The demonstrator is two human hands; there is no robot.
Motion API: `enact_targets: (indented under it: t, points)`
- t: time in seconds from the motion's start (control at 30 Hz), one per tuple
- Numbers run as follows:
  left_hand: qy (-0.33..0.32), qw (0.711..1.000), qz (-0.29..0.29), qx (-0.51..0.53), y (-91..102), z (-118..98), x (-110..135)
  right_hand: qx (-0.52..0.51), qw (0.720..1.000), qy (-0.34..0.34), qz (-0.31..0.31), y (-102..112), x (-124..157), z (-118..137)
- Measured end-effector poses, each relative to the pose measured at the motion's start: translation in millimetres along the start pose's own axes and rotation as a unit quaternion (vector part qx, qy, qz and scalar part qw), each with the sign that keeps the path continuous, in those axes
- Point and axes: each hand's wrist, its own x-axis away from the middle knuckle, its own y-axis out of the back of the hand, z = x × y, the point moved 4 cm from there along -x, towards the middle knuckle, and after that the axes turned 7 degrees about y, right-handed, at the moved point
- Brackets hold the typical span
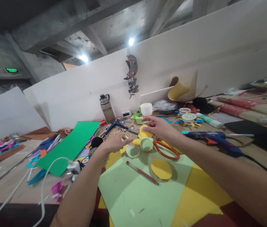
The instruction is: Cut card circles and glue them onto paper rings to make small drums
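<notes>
The yellow pieces [145, 133] lay on the desk [17, 192] just under the fingers of the right hand [163, 128], toward six o'clock from its thumb, and they were roundish, so I could not name a clear long axis. From the pointing finger of the left hand [115, 142] the same pieces were at about two o'clock; the right hand was therefore the nearer one. Two pale green discs [133, 151] were close to the left fingertip, between three and five o'clock. The right forearm came in from four o'clock, the wrist rather level, with the thumb and forefinger a little apart at the edge of the yellow pieces; whether they gripped one, I cannot tell. The left forearm came from seven o'clock, its forefinger stretched toward three and the others bent; I cannot tell if they held something small. A white tub [146, 109] stood at twelve o'clock beyond the right fingers. Nearer to the person, a red pen [143, 173] pointed from ten to four o'clock on the light green sheet [133, 192], with a single yellow disc [161, 168] to its right and a red loop handle [176, 156] further up.
</notes>
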Motion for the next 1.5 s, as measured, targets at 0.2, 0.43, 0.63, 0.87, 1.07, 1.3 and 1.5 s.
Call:
enact_targets:
  t: [0.2,0.43,0.63,0.87,1.07,1.3,1.5]
  points:
    - [-0.007,0.997,-0.025,0.068,4.9,-4,-11,0.042,0.999,0.006,0.016,-2,-1,-4]
    - [-0.089,0.967,0.098,0.217,-22.8,-14,-5,0.094,0.992,0.056,0.065,-7,2,-5]
    - [-0.082,0.961,0.062,0.255,-27.2,-9,-11,0.13,0.989,0.052,0.044,0,0,-11]
    - [-0.105,0.944,0.043,0.309,-29.6,-10,-10,0.125,0.988,0.045,0.074,-6,4,-8]
    - [-0.087,0.947,0.093,0.295,-50.9,-8,-5,0.087,0.988,0.078,0.104,-18,10,-1]
    - [-0.084,0.927,0.017,0.366,-50.6,-9,-6,0.13,0.984,0.108,0.061,-17,12,8]
    - [-0.106,0.925,0.016,0.365,-56.2,-10,-3,0.056,0.997,0.031,0.045,-17,11,4]
